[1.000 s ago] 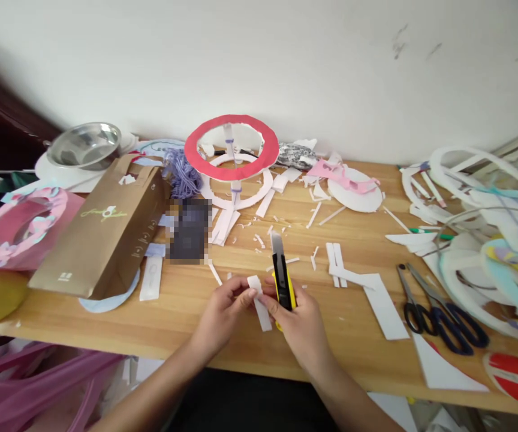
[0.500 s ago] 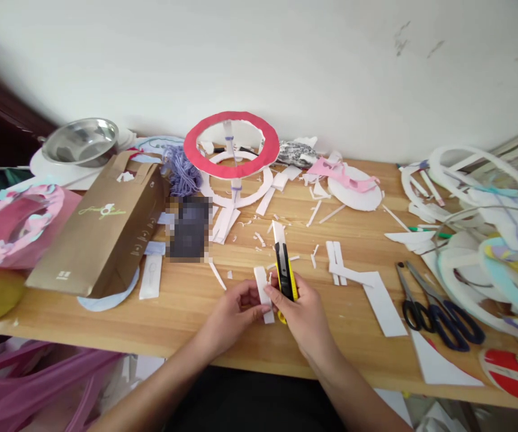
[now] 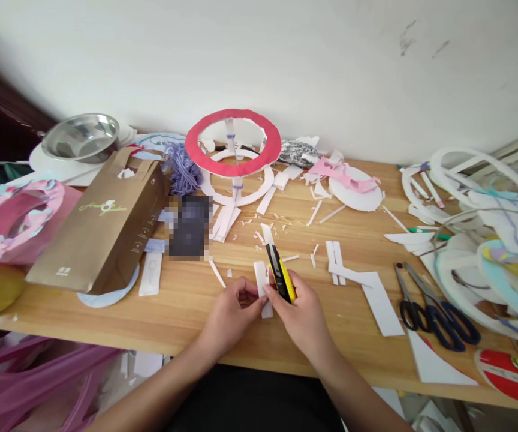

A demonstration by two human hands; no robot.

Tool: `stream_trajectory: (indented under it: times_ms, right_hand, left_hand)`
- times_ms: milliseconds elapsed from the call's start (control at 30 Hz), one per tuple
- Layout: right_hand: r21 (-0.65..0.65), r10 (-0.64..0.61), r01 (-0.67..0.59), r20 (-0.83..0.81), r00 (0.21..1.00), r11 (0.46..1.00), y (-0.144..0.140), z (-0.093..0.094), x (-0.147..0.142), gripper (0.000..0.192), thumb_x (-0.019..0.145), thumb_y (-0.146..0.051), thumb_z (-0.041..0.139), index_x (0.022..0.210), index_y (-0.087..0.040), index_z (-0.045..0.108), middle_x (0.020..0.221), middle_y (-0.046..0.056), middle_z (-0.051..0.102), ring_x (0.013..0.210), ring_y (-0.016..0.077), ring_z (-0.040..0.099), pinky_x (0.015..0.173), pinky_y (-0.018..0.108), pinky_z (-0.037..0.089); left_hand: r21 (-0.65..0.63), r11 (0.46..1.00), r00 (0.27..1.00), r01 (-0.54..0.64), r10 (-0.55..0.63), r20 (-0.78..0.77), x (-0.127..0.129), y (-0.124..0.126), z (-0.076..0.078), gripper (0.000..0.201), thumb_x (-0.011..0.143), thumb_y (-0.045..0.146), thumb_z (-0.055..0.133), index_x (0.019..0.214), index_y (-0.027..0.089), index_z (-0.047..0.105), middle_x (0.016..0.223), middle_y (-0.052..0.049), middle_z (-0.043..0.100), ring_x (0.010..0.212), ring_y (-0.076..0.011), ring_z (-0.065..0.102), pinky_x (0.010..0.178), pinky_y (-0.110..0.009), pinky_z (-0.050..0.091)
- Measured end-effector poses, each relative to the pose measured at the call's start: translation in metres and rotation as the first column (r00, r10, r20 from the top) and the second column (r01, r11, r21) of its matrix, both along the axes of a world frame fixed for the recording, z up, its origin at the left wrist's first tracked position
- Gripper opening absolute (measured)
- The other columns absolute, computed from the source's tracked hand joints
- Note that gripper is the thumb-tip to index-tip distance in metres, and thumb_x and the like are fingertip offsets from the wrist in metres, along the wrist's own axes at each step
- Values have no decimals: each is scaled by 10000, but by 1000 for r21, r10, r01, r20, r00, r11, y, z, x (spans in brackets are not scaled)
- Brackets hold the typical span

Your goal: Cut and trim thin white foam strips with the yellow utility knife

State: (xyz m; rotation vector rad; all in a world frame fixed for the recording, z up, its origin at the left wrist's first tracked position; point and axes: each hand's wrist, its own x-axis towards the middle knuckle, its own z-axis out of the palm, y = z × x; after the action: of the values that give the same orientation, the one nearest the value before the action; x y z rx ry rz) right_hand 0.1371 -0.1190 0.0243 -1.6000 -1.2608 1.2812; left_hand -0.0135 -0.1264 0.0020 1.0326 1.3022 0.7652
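Grip: right hand (image 3: 303, 312) wrapped around the yellow-and-black utility knife (image 3: 279, 273), fingers closed on its body, blade extended and pointing to about 11 o'clock. Left hand (image 3: 232, 312) pinches the near end of a white strip (image 3: 262, 282) between thumb and fingertips; the strip lies flat on the table, just beside the knife at its 9 o'clock, touching or nearly touching the right thumb.

Surroundings, largest first:
- Wooden table (image 3: 187, 300), littered with white offcuts.
- Brown paper bag (image 3: 106, 231), lying on its side at 9 o'clock from the hands, well apart.
- Stack of white rings (image 3: 479, 198) at 3 o'clock, far edge.
- Red ring (image 3: 232, 143) raised on a white stand at 12 o'clock.
- Steel bowl (image 3: 81, 135) at 10 o'clock, by the wall.
- White disc (image 3: 355, 189) with pink scraps, at 1 o'clock.
- Scissors (image 3: 434, 309) at 3 o'clock, blades closed as far as I can tell.
- Purple yarn (image 3: 182, 171) at 11 o'clock.

Handling judgement: the strip looks like thin foam board or card. Light, fairly stiff, likely to slide on the smooth wood and to crease or snap if bent. Best held flat by pressing down near one end, fingertips kept off the cut line. The knife is rigid and sharp; grip belongs on the yellow body, behind the blade.
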Motion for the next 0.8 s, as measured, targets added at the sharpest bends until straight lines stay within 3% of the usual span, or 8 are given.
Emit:
stream_trajectory:
  times_ms: [133,333,500,667,733,800]
  right_hand:
    - [8,-23,23,0,1000,1000,-3,4,0,258,833,-408,652,984,-199,663,924,60,722,845,224,675,758,317,539]
    - [-56,-56,50,-110,992,997,-6,-1,7,359,799,-450,709,1049,-194,678,987,78,723,880,232,676,761,327,543]
    - [-79,-190,181,-120,974,980,-2,-4,20,350,796,-456,725,1016,-192,660,759,6,644,596,132,568,540,250,476]
    - [-34,-314,312,-102,944,949,6,2,48,414,732,-459,779,1031,-194,673,897,46,676,597,128,566,536,267,499]
    - [-35,-270,270,6,963,962,4,9,63,425,715,-470,785,1029,-198,697,929,70,703,653,168,610,576,293,523]
    - [-89,-140,148,94,986,985,-1,19,77,404,691,-458,799,998,-206,727,947,84,726,758,222,659,656,320,545]
  left_hand:
    - [1,1000,1000,6,-6,20,1,0,6,255,803,379,692,773,181,535,751,-9,622,708,-142,597,648,-264,470]
    - [-135,991,965,24,12,262,3,-1,8,340,733,400,773,758,176,518,725,15,607,673,-125,600,640,-265,510]
    - [-299,951,894,-77,199,402,-3,-1,8,373,686,350,829,870,175,555,864,-1,662,830,-162,661,771,-339,578]
    - [-273,947,887,-171,268,376,-20,1,3,343,714,341,818,919,171,602,881,-4,674,821,-140,654,758,-287,568]
    - [-265,948,888,-177,270,372,-25,1,2,317,736,334,805,938,170,625,886,-9,676,802,-126,647,744,-259,557]
    - [-286,948,869,-141,257,422,-27,1,4,334,760,329,791,1022,178,648,884,-18,679,791,-122,646,743,-252,555]
